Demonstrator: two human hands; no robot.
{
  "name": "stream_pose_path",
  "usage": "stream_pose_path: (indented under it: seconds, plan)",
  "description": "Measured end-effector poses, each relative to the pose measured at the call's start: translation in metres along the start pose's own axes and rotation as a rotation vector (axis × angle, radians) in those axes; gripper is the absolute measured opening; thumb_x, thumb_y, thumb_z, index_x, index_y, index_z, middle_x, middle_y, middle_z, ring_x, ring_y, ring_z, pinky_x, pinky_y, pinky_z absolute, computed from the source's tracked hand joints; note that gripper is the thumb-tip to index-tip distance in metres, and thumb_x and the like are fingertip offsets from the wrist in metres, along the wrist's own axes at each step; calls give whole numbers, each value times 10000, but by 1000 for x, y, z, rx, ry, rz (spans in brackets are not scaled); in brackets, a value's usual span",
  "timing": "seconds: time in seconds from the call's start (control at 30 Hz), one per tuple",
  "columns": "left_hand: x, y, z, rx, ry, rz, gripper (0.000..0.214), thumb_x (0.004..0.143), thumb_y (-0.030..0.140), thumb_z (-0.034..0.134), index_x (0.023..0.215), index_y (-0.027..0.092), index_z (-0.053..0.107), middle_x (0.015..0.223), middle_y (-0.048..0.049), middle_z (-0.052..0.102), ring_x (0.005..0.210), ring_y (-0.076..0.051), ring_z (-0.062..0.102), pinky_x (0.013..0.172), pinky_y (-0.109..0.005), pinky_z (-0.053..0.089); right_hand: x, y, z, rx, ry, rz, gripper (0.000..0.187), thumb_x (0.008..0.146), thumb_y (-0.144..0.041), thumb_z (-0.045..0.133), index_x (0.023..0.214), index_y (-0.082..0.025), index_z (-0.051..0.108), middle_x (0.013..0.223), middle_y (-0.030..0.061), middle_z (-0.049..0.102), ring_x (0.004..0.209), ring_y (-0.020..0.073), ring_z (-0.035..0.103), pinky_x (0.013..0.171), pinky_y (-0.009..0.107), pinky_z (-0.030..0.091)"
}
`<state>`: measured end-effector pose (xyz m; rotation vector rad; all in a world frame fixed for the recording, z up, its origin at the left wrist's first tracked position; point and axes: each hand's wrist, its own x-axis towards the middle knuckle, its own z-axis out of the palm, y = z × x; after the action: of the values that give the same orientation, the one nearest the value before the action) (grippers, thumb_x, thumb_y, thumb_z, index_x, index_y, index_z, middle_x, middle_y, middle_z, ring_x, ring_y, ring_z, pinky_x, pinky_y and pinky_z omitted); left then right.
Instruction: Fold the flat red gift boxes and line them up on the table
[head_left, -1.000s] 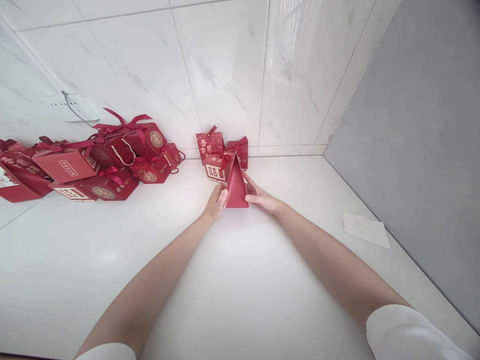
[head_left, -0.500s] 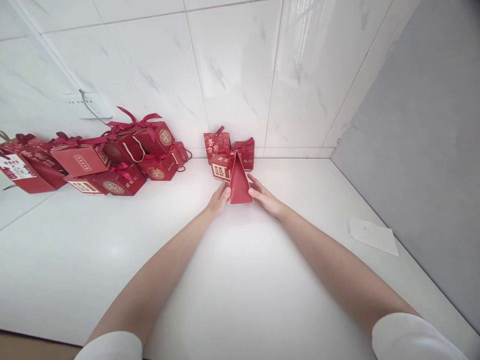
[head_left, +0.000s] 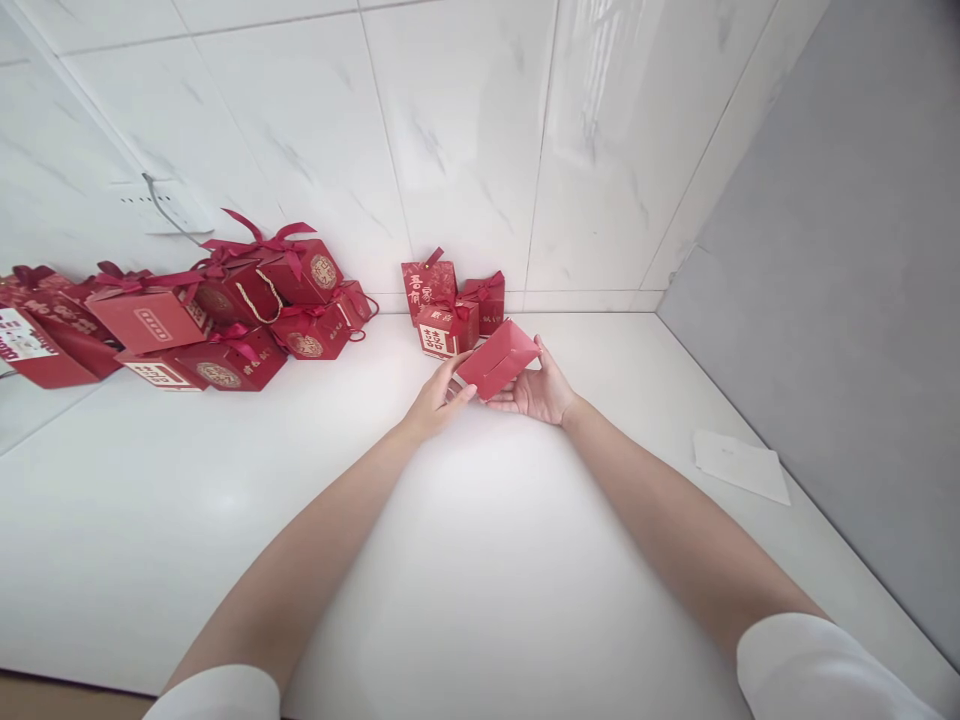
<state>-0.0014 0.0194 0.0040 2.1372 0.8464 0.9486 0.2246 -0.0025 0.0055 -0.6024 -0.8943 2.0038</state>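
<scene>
1. The left arm (head_left: 322,535) reaches forward from the lower left, slanting inward, forearm bare
2. The right arm (head_left: 675,520) mirrors it from the lower right, also bare
3. The left hand (head_left: 433,402) is closed in a pinch, thumb on the near side, pointing inward
4. The right hand (head_left: 550,390) shows its palm, loosely cupped, thumb raised, fingers (head_left: 504,404) stretched toward the left hand
5. The hands are near each other
</scene>
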Motion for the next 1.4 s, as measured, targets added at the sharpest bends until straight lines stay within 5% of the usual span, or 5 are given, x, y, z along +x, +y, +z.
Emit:
stream_pose_path:
  seconds: [0.6, 0.77, 0.97, 1.2, 1.4]
  plan:
    - [0, 8, -1, 318, 47, 1, 679, 881, 518, 548, 1461, 218, 363, 1340, -107, 584, 935, -215, 657, 870, -362, 519, 2, 4, 1, 82, 42, -50, 790, 860, -799, 279, 1225, -141, 519, 1096, 184, 657, 950, 288, 700, 943, 531, 533]
    - [-5, 27, 13, 602, 263, 40, 1040, 653, 591, 772, 1467, 175, 275, 1358, -175, 524, 1111, -334, 604, 919, -448, 485, 0, 5, -6, 33, -115, -54, 774, 876, -774, 297, 1288, -155, 508, 1137, 178, 672, 1022, 282, 688, 929, 464, 549]
    - [-4, 25, 13, 656, 288, -34, 850, 719, 501, 748, 1393, 171, 346, 1291, -170, 549, 1087, -351, 615, 850, -446, 506, -3, 10, -7, -94, -243, -48, 528, 938, -560, 467, 1301, -182, 536, 1245, 139, 656, 1112, 254, 655, 1045, 461, 459]
    - [-2, 17, 8, 546, 296, -67, 787, 739, 494, 733, 1373, 204, 368, 1298, -139, 559, 1082, -328, 625, 847, -423, 516, -1, 7, -1, -65, -190, -9, 664, 906, -693, 379, 1267, -163, 551, 1185, 160, 669, 1093, 276, 659, 1054, 505, 435]
    - [0, 13, 8, 425, 315, -30, 880, 723, 504, 747, 1447, 241, 322, 1417, -154, 422, 1215, -313, 545, 861, -417, 550, 4, 11, 3, -20, 42, -242, 685, 835, -775, 417, 1276, -263, 525, 1186, 106, 650, 1092, 277, 643, 999, 515, 491]
